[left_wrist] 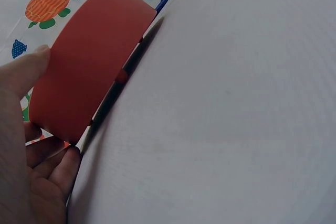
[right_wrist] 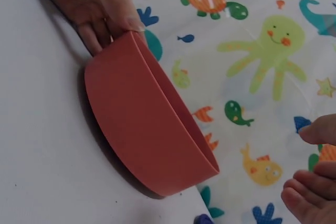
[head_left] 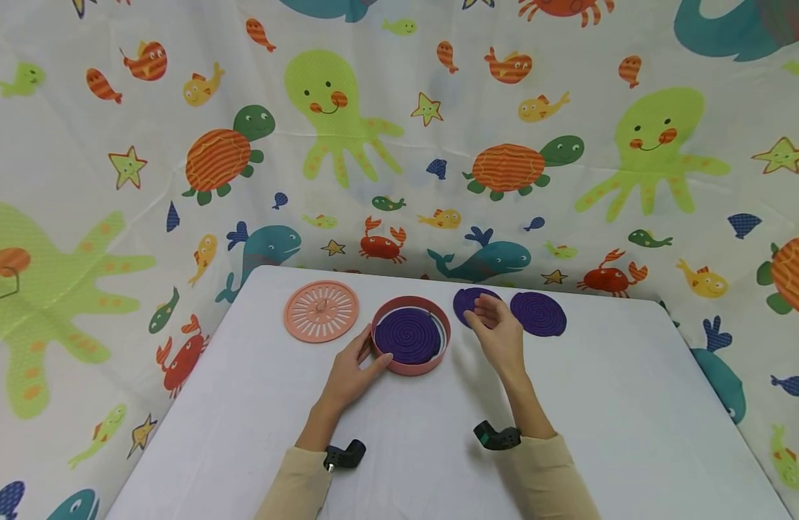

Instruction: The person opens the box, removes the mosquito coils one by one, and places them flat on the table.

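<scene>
A round coral-coloured mosquito coil box [head_left: 411,370] stands on the table, and a purple mosquito coil [head_left: 408,336] lies inside it. My left hand [head_left: 350,372] grips the box at its left side, thumb at the rim and fingers round the wall. In the right wrist view, the tall side of the box [right_wrist: 147,119] hides what is inside. My right hand [head_left: 500,336] is raised to the right of the box, holding nothing, with thumb and fingers apart. Beyond its fingertips lies a second purple coil [head_left: 466,300], partly covered by the hand.
A slotted coral lid [head_left: 302,310] with a small central knob lies left of the box. Another purple coil [head_left: 538,314] lies at the back right. Behind the white table [head_left: 633,412] hangs a curtain [head_left: 399,195] printed with sea animals.
</scene>
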Action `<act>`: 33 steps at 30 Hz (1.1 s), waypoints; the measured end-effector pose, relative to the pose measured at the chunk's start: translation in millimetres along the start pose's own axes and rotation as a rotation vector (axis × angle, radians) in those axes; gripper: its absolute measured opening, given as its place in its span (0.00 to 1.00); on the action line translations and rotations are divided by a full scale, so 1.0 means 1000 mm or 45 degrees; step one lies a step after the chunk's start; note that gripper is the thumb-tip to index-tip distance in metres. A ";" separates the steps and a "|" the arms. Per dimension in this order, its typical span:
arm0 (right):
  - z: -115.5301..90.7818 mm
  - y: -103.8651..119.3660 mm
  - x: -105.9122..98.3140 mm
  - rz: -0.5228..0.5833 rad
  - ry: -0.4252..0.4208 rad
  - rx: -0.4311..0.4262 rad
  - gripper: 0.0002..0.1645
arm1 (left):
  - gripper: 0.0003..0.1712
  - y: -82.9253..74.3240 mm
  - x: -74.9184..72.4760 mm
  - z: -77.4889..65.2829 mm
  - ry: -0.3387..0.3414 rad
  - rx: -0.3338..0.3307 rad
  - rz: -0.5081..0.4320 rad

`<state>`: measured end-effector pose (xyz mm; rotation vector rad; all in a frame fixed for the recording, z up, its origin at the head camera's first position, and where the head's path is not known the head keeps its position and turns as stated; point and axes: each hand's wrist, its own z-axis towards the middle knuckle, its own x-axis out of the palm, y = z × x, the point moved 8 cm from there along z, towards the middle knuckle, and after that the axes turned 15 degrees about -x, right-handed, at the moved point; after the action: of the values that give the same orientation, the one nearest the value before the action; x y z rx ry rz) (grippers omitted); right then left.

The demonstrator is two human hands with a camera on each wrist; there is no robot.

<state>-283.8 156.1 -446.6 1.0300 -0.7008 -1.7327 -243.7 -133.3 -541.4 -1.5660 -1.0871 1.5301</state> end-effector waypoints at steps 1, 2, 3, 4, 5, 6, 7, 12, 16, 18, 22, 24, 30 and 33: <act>0.000 0.000 0.002 0.001 0.005 -0.002 0.27 | 0.50 0.000 0.000 0.000 0.000 -0.001 0.002; 0.000 0.001 0.004 0.005 0.009 -0.007 0.28 | 0.50 0.000 0.000 0.000 0.001 -0.002 0.000; 0.000 0.002 0.006 0.002 0.013 -0.011 0.28 | 0.50 0.000 0.000 0.000 0.001 -0.001 -0.003; 0.000 0.003 0.008 0.004 0.015 -0.017 0.27 | 0.50 0.000 0.000 0.000 0.001 0.000 -0.005; 0.000 0.003 0.010 0.001 0.020 -0.022 0.27 | 0.50 0.000 0.000 0.000 0.001 0.002 -0.006; 0.001 0.004 0.012 -0.003 0.026 -0.025 0.27 | 0.50 0.000 0.000 0.000 0.000 0.004 -0.007; 0.001 0.005 0.014 -0.009 0.032 -0.029 0.27 | 0.50 -0.001 0.000 0.000 0.000 0.007 -0.010; 0.001 0.004 0.024 -0.022 0.061 -0.023 0.28 | 0.50 -0.001 -0.001 0.000 -0.003 0.015 -0.009; 0.002 0.003 0.031 0.001 0.068 -0.001 0.28 | 0.50 -0.001 -0.001 0.000 -0.004 0.016 -0.007; 0.002 0.002 0.034 -0.002 0.077 0.011 0.28 | 0.50 -0.001 -0.001 0.000 -0.006 0.016 -0.006; 0.001 0.001 0.040 -0.032 0.102 0.007 0.29 | 0.50 -0.002 -0.001 0.000 -0.008 0.017 0.000; 0.001 0.002 0.043 -0.042 0.112 -0.007 0.29 | 0.50 -0.002 -0.001 0.000 -0.007 0.016 0.000; -0.001 0.004 0.052 -0.049 0.155 -0.024 0.29 | 0.50 -0.003 -0.001 -0.001 0.002 0.007 -0.003; -0.002 0.002 0.057 -0.041 0.174 -0.033 0.29 | 0.50 -0.003 -0.001 -0.002 0.003 0.003 -0.002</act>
<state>-291.1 102.3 -463.9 1.1361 -0.5766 -1.6767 -242.1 -133.1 -537.9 -1.5644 -1.0848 1.5278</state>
